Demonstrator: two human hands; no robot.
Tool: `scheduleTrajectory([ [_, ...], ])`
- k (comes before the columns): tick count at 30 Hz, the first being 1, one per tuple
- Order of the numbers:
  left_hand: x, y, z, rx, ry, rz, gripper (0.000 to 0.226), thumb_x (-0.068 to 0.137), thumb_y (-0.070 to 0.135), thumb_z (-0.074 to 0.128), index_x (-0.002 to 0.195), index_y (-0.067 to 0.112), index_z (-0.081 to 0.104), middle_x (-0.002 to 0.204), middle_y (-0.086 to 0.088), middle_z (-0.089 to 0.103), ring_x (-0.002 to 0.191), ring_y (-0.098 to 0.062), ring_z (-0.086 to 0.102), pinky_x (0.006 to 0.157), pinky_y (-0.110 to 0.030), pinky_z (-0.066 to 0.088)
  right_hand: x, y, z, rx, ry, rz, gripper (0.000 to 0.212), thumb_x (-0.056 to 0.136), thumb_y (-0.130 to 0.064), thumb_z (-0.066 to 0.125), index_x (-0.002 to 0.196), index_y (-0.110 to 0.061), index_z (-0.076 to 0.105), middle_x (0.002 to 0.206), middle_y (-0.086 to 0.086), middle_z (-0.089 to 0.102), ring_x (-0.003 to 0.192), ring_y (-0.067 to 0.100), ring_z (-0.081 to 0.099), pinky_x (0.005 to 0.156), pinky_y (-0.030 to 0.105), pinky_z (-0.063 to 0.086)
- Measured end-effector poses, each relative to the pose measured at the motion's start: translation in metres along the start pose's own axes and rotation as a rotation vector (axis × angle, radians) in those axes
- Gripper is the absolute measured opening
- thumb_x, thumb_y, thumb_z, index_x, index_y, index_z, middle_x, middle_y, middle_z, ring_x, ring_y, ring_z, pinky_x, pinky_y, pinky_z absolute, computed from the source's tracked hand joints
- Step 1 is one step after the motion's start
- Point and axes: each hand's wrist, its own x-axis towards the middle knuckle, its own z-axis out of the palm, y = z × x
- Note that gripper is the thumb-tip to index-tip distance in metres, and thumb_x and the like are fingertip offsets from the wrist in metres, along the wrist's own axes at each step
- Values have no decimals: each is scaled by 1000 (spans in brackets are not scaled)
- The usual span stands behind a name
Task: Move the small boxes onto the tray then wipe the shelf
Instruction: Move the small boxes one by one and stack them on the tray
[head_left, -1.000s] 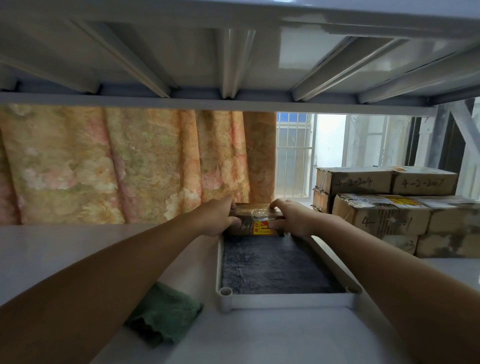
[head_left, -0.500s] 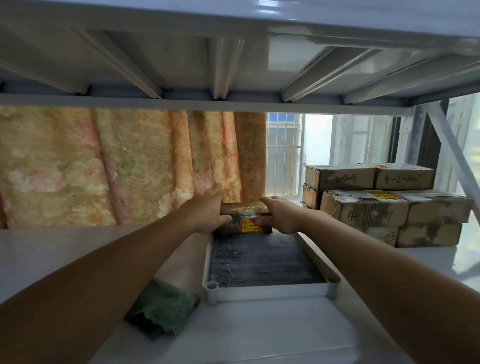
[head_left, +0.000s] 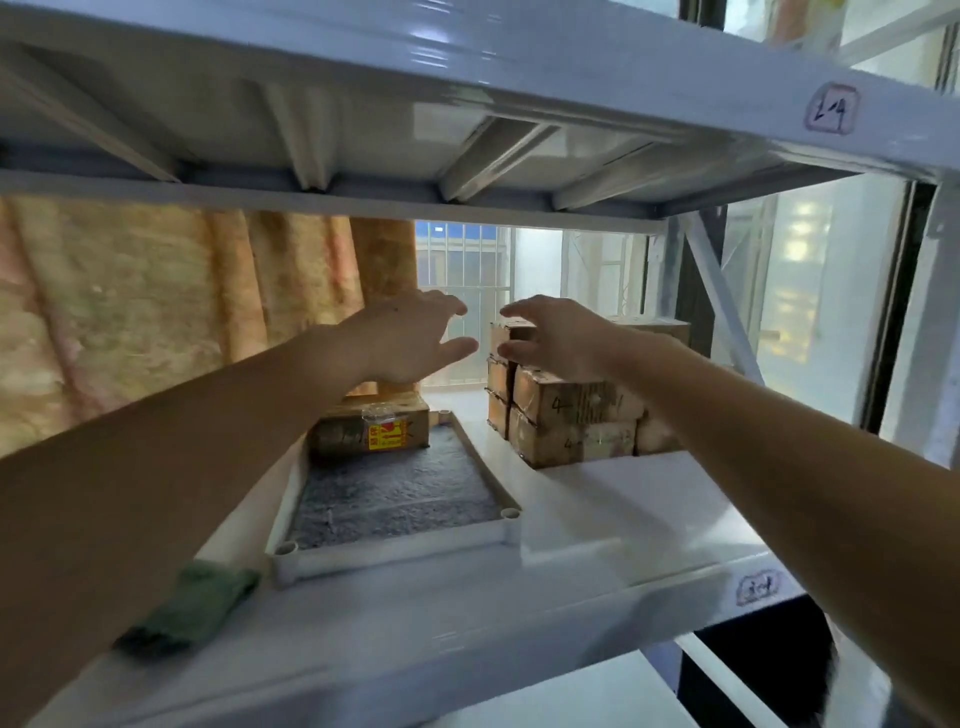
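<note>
Lower left of frame, nearest us: green cloth (head_left: 189, 605) lies on the shelf (head_left: 597, 499) by the tray's front corner, untouched; wiping not yet begun, we judge.

Centre: white tray (head_left: 389, 553) with dark liner. One small box (head_left: 371, 428) sits at its far end, free of both hands.

Right of centre, further back: stack of small boxes (head_left: 571, 415) on the shelf, just beside the tray.

Risks, as we judge them: a pull on the top box could drag or topple the tiers beneath; our forearms could brush the stack.

Farthest: left hand (head_left: 410, 338) and right hand (head_left: 550, 335) in mid-air, each grip wide, fingers spread, holding nothing. The right hand overlaps the top box in view; we cannot tell whether it touches.
</note>
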Motion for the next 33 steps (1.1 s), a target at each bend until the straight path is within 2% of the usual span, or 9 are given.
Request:
scheduleTrajectory([
  [3, 10, 32, 4, 67, -5, 29, 68, 91, 70, 37, 145, 28, 38, 150, 1, 42, 129, -22, 45, 97, -39, 40, -23, 33, -15, 18, -31, 63, 61, 92, -50, 55, 144, -22, 41, 145, 5, 47, 125, 25, 49, 99, 36, 38],
  [7, 32, 81, 11, 27, -4, 33, 64, 93, 66, 37, 142, 25, 42, 146, 0, 47, 125, -23, 48, 96, -39, 39, -59, 77, -35, -15, -66, 76, 54, 94, -49, 51, 140, -21, 45, 137, 4, 54, 123, 26, 50, 100, 40, 41],
  [10, 45, 122, 22, 27, -13, 58, 46, 92, 63, 36, 119, 30, 53, 117, 1, 61, 96, -16, 56, 77, -36, 44, -83, 112, -47, -3, -113, 54, 44, 95, -47, 48, 131, -21, 51, 124, 4, 60, 113, 25, 56, 91, 38, 45],
  [12, 51, 148, 29, 46, -32, 47, 42, 92, 62, 36, 114, 30, 53, 104, 4, 59, 87, -14, 54, 74, -37, 45, -94, 136, -52, -49, -120, 55, 51, 95, -47, 47, 137, -18, 47, 135, 8, 56, 119, 26, 52, 94, 38, 41],
  [15, 59, 177, 40, 43, -34, 28, 41, 94, 59, 36, 114, 28, 54, 105, 4, 60, 90, -15, 56, 81, -41, 49, -105, 166, -56, -72, -140, 64, 59, 96, -46, 48, 145, -15, 39, 149, 9, 44, 133, 26, 42, 103, 36, 34],
  [17, 63, 189, 45, 35, -52, 27, 44, 95, 58, 36, 118, 27, 55, 112, 5, 61, 94, -14, 57, 83, -37, 47, -109, 181, -56, -92, -164, 62, 62, 96, -46, 47, 147, -13, 37, 151, 9, 41, 137, 26, 39, 106, 34, 31],
  [20, 70, 198, 49, 75, -74, 50, 51, 97, 57, 34, 126, 21, 54, 120, 2, 59, 103, -17, 55, 90, -37, 45, -112, 196, -54, -90, -182, 92, 63, 97, -47, 46, 148, -13, 34, 151, 9, 40, 137, 26, 38, 111, 39, 32],
  [28, 83, 182, 65, 165, -145, 12, 59, 97, 59, 32, 136, 19, 47, 129, -1, 55, 114, -20, 52, 96, -42, 44, -104, 206, -35, -24, -189, 121, 56, 97, -44, 49, 143, -14, 41, 142, 9, 50, 127, 26, 47, 103, 38, 39],
  [33, 78, 154, 68, 196, -189, -54, 53, 95, 59, 33, 127, 22, 51, 121, -2, 56, 103, -18, 50, 92, -42, 45, -84, 189, -19, -2, -168, 86, 61, 95, -46, 50, 147, -17, 37, 148, 5, 44, 134, 24, 42, 109, 40, 36],
])
